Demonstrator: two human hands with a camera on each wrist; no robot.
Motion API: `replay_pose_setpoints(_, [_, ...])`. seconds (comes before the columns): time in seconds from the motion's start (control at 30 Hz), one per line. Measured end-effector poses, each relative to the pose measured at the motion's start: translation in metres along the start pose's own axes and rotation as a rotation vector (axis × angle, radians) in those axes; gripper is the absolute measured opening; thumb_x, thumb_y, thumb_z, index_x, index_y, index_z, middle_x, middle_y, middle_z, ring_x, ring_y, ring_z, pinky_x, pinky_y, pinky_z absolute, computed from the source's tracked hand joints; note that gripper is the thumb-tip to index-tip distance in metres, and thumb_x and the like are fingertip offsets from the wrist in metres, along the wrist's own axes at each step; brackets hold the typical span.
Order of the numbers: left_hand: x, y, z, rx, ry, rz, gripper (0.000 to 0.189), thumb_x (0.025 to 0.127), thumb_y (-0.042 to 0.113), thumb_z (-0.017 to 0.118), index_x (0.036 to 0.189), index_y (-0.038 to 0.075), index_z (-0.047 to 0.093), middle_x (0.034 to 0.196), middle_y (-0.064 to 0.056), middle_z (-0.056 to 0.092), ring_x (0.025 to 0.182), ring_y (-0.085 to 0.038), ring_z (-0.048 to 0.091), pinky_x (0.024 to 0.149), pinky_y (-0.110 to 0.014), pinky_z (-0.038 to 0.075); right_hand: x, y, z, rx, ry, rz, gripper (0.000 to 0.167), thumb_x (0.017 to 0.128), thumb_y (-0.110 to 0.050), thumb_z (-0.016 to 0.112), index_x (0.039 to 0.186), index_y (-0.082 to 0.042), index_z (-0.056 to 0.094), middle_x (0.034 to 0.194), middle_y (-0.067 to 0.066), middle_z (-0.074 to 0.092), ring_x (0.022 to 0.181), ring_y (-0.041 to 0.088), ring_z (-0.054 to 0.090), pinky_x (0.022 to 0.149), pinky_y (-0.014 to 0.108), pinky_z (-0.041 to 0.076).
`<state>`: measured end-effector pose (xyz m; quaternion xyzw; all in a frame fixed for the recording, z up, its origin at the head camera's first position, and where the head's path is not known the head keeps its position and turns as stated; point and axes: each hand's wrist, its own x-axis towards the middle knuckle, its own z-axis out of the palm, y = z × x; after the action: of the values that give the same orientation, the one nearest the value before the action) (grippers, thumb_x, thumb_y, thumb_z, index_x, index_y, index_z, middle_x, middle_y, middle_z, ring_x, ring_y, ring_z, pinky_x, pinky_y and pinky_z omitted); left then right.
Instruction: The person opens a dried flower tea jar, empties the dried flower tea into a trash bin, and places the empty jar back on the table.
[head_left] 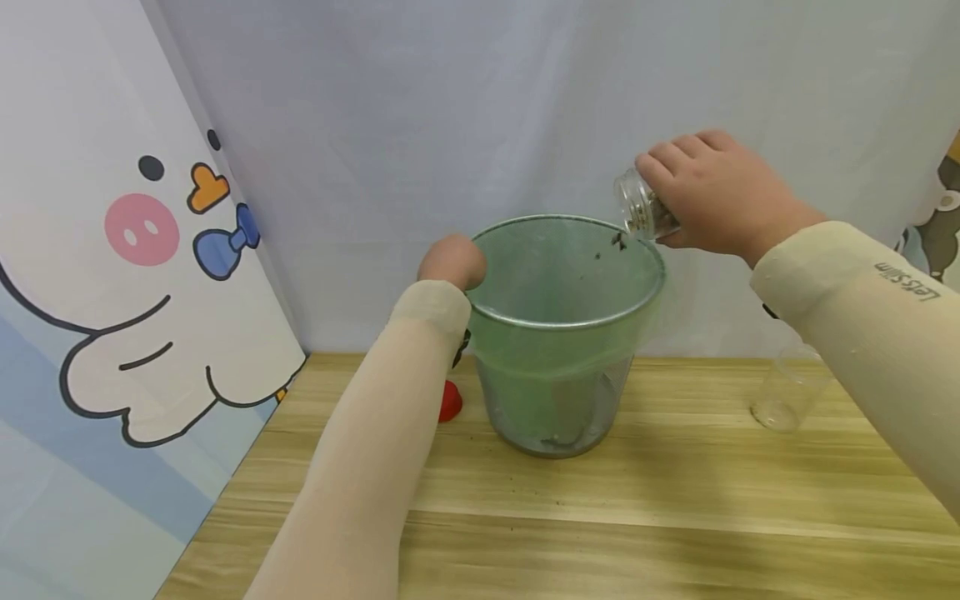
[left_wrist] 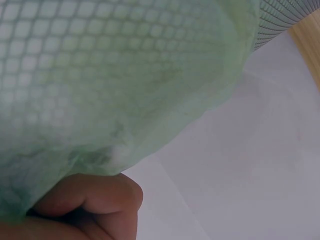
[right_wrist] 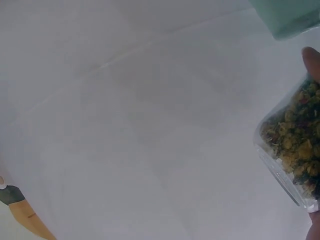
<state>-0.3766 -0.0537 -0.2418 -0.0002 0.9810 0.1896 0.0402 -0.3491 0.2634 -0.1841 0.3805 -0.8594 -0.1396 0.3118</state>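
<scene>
My left hand (head_left: pixel 453 260) is at the left rim of a mesh trash can (head_left: pixel 555 417) lined with a thin green trash bag (head_left: pixel 555 350). In the left wrist view its curled fingers (left_wrist: pixel 107 197) grip the bag's gathered edge. My right hand (head_left: pixel 716 196) holds a clear jar (head_left: pixel 628 200) tipped mouth-down over the can's right rim. A few dark bits (head_left: pixel 618 241) are falling from its mouth into the can. Dried flowers and leaves (right_wrist: pixel 295 142) still fill much of the jar in the right wrist view.
A clear empty-looking glass (head_left: pixel 783 404) stands on the wooden table (head_left: pixel 675 517) at the right, near my sleeve. Left of the can, a red object (head_left: pixel 450 402) is partly hidden by my left arm. Behind hangs a pale curtain (head_left: pixel 375 125); a cartoon-printed panel (head_left: pixel 90 250) stands left.
</scene>
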Motion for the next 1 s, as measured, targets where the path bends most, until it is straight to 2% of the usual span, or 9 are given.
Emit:
replay_pose_setpoints(0.33, [0.0036, -0.0014, 0.0006, 0.011, -0.004, 0.005, 0.037, 0.109, 0.009, 0.033, 0.087, 0.006, 0.062, 0.130, -0.014, 0.059, 0.087, -0.025, 0.049, 0.078, -0.035, 0.043, 0.0028, -0.0019, -0.0032, -0.067, -0.035, -0.057, 0.088, 0.059, -0.017, 0.101, 0.125, 0.007, 0.047, 0.121, 0.025, 0.057, 0.116, 0.047, 0.053, 0.105, 0.059, 0.039])
replay_pose_setpoints(0.53, [0.0057, -0.0022, 0.0006, 0.044, 0.002, 0.018, 0.036, 0.108, 0.010, 0.033, 0.086, 0.006, 0.061, 0.128, -0.013, 0.060, 0.093, -0.025, 0.051, 0.082, -0.036, 0.044, 0.0046, -0.0035, -0.0028, -0.110, -0.063, -0.079, 0.090, 0.061, -0.021, 0.102, 0.126, 0.007, 0.046, 0.122, 0.025, 0.057, 0.116, 0.046, 0.054, 0.106, 0.058, 0.038])
replay_pose_setpoints(0.7, [0.0043, -0.0016, 0.0001, 0.036, -0.001, 0.014, 0.036, 0.108, 0.009, 0.033, 0.082, 0.007, 0.058, 0.126, -0.014, 0.060, 0.089, -0.025, 0.049, 0.079, -0.036, 0.043, 0.0063, -0.0044, -0.0027, -0.129, -0.075, -0.094, 0.088, 0.061, -0.021, 0.102, 0.124, 0.006, 0.047, 0.121, 0.023, 0.057, 0.115, 0.045, 0.054, 0.107, 0.058, 0.037])
replay_pose_setpoints(1.0, [0.0022, 0.0032, 0.0007, 0.030, -0.011, 0.001, 0.037, 0.109, 0.009, 0.033, 0.094, 0.004, 0.067, 0.134, -0.014, 0.059, 0.086, -0.023, 0.048, 0.076, -0.034, 0.042, 0.0058, -0.0061, -0.0040, -0.241, -0.117, -0.122, 0.094, 0.062, -0.025, 0.102, 0.131, 0.007, 0.047, 0.124, 0.025, 0.056, 0.116, 0.044, 0.053, 0.108, 0.057, 0.037])
